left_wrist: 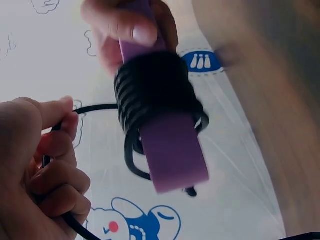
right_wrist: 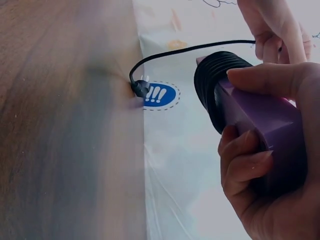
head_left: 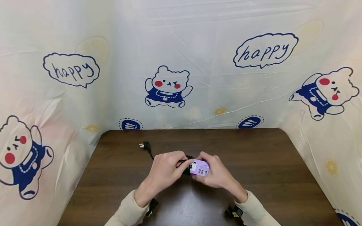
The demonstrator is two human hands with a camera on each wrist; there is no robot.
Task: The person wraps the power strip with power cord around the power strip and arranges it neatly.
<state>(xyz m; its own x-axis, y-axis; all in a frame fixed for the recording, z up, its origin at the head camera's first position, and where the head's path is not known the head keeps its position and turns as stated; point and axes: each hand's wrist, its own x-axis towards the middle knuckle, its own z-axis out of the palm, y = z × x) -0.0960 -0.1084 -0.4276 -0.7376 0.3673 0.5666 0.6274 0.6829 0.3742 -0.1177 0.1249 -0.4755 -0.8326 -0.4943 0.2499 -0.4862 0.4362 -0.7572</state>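
Note:
A purple power strip (head_left: 201,168) with USB ports is held above the table. Its black cord (left_wrist: 155,90) is wound in several tight turns around the body. My right hand (head_left: 216,172) grips one end of the strip, thumb on one face and curled fingers (right_wrist: 245,162) on the other. Beside the coil, my left hand (left_wrist: 55,165) pinches the cord between thumb and forefinger, with its other fingers curled round it. From that hand a loose length leads to the black plug (head_left: 146,145), whose prongs point left in the head view.
The dark brown wooden table (head_left: 254,150) lies below the hands. A pale printed curtain (head_left: 209,94) with bear drawings closes off the back and both sides. Black wrist devices (head_left: 234,212) sit at the sleeve cuffs.

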